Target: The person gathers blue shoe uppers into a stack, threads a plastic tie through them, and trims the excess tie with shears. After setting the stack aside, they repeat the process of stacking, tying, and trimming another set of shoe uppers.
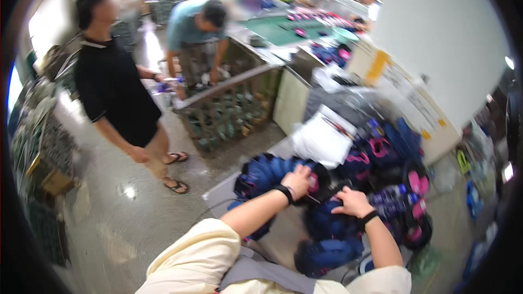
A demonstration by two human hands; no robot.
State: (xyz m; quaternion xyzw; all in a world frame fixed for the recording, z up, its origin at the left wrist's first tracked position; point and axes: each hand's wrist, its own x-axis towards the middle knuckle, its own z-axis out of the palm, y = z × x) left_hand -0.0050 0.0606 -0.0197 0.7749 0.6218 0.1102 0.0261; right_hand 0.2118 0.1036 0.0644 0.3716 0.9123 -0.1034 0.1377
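Both hands [327, 193] atop navy shoe bundles [267, 174]

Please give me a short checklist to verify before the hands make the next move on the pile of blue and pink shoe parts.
1. Left hand rests on a blue and pink shoe part: ok.
2. Right hand is on the dark blue pile: ok.
3. Firmness of each grip: cannot tell, picture is blurred.
4. Both wrists show, each with a dark band: ok.
5. Stack of white sheets lies behind the hands, apart from them: ok.
6. Two standing people are apart from the pile: ok.
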